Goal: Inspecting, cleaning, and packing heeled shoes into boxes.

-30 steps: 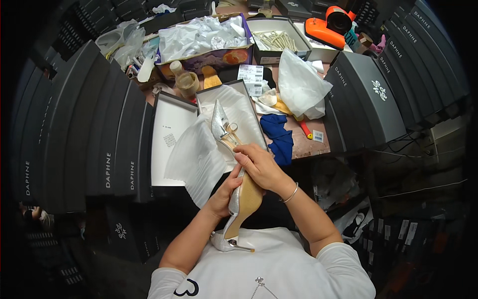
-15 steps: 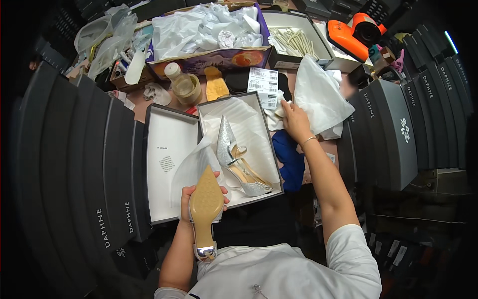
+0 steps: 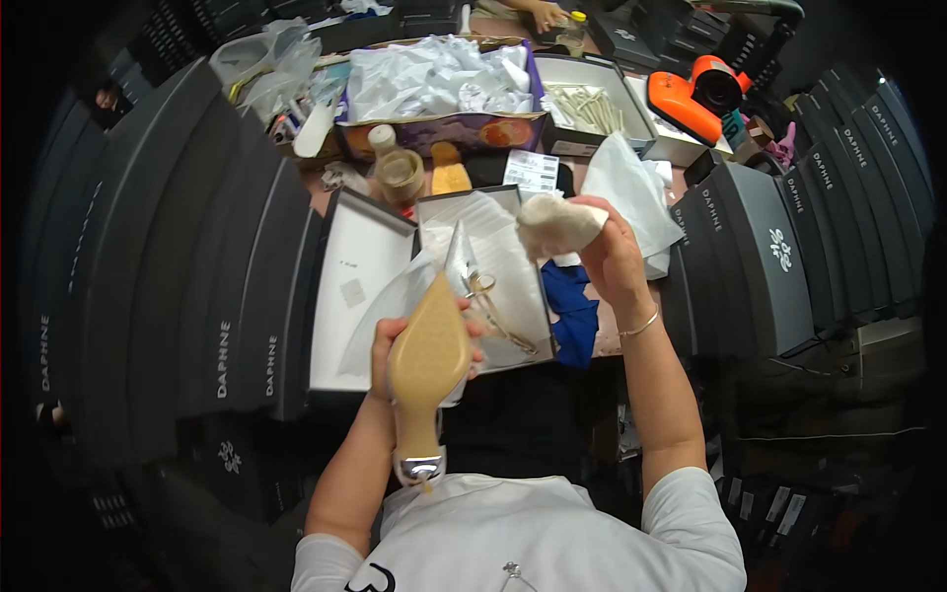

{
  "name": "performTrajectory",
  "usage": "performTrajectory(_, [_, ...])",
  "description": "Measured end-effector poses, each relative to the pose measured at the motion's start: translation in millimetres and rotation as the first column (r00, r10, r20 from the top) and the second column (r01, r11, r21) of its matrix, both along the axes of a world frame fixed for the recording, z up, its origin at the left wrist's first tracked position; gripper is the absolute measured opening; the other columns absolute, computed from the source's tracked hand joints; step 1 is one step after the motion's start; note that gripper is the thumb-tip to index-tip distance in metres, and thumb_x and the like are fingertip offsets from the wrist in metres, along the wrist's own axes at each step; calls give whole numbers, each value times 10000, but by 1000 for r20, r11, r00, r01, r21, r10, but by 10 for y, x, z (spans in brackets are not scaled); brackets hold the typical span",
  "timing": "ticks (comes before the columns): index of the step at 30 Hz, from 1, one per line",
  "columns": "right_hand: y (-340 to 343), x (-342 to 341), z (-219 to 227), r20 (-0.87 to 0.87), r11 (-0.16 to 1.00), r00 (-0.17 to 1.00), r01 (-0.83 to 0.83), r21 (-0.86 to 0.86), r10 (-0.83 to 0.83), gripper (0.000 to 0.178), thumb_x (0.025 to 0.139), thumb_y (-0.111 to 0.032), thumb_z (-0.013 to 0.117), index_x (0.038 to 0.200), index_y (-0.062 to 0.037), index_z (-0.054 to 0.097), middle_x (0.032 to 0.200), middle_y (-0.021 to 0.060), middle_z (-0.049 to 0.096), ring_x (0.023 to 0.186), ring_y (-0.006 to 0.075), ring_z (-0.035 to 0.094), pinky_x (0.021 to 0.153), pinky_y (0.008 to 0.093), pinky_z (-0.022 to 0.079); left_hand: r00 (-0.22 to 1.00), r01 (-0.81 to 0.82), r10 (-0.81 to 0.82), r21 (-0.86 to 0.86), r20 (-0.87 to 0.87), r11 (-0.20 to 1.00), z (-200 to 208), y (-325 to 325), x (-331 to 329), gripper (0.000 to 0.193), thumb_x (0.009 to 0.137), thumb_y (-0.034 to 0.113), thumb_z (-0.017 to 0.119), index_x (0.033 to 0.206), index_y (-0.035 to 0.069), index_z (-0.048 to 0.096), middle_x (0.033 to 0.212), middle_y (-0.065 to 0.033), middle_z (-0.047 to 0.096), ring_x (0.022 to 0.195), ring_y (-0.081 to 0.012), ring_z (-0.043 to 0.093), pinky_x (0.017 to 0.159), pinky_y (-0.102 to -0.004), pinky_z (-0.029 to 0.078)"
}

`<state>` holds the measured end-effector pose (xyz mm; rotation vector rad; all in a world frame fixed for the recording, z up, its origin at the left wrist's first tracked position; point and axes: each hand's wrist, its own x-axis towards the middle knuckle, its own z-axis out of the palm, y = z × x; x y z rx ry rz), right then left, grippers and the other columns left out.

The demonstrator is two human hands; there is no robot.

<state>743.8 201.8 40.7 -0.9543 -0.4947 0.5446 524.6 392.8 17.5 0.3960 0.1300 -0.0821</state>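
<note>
My left hand (image 3: pixel 385 355) grips a pointed high-heeled shoe (image 3: pixel 431 340) with its tan sole turned up and its silver heel toward me. In my right hand (image 3: pixel 621 264) is a bunched white cloth (image 3: pixel 560 227), held up over the right side of the shoebox. The open shoebox (image 3: pixel 363 237) lies beyond my left hand, lined with white tissue paper (image 3: pixel 395 301). Inside it rests a second shoe, a silver glitter one (image 3: pixel 461 259), partly hidden by the shoe I hold. A blue cloth (image 3: pixel 570 314) lies beside the box, below my right hand.
Dark shoeboxes (image 3: pixel 168 286) are stacked on the left, and more (image 3: pixel 755 257) on the right. Behind stand a glue bottle (image 3: pixel 383 140), a jar (image 3: pixel 400 178), label sheets (image 3: pixel 533 171), a carton of crumpled paper (image 3: pixel 439 128) and an orange tool (image 3: pixel 681 107). Another person's hand (image 3: pixel 546 15) shows at the far edge.
My right hand has lifted the white cloth from beside the label sheets and brought it back toward the shoe. My left hand keeps the shoe sole up. The view has shifted.
</note>
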Motion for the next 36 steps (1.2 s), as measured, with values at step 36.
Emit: performTrajectory(36, [2837, 731, -387, 967, 828, 138, 498, -256, 216, 525, 749, -45, 678, 1250, -159, 573, 1176, 164, 562, 1053, 357, 576, 863, 410, 491, 994, -56, 32, -229, -106, 972, -973, 464, -57, 723, 855, 439, 389, 1411, -22, 349, 1183, -221, 549, 1008, -347, 602, 813, -459, 531])
